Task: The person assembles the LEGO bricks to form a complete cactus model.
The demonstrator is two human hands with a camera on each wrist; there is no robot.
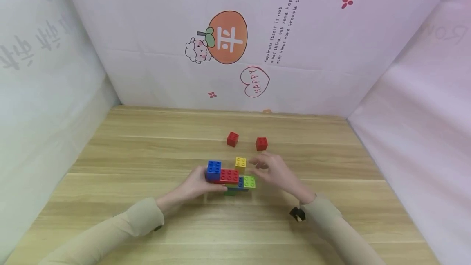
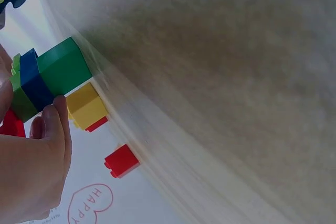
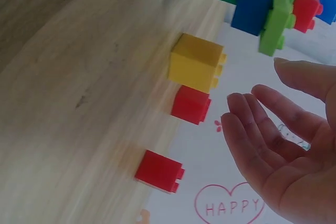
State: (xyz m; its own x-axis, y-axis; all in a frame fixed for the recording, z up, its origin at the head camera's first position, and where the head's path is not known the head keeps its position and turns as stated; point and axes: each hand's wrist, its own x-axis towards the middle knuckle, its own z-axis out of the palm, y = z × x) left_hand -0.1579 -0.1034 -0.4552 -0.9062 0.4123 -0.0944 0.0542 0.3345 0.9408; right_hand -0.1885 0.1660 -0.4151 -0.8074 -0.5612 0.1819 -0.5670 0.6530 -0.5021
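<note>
My left hand (image 1: 196, 184) grips a stack of toy building bricks from its left side, thumb along the near face. In the stack, a dark green brick (image 2: 65, 66) is lowest, a blue brick (image 2: 35, 81) lies on it, and lime green bricks (image 1: 249, 181) come above. A red brick (image 1: 229, 176) sits higher, topped at the left end by a blue brick (image 1: 214, 169). My right hand (image 1: 274, 171) hovers right of the stack, fingers loosely bent and holding nothing. Beside its fingertips a yellow brick (image 1: 241, 163) stands on the table, just behind the stack.
Farther back on the wooden table (image 1: 165, 142) are a red brick (image 1: 232, 139) and a second red brick (image 1: 261, 144). White printed sheets enclose the table at the back (image 1: 154, 77) and both sides. A small black object (image 1: 297, 214) shows by the right cuff.
</note>
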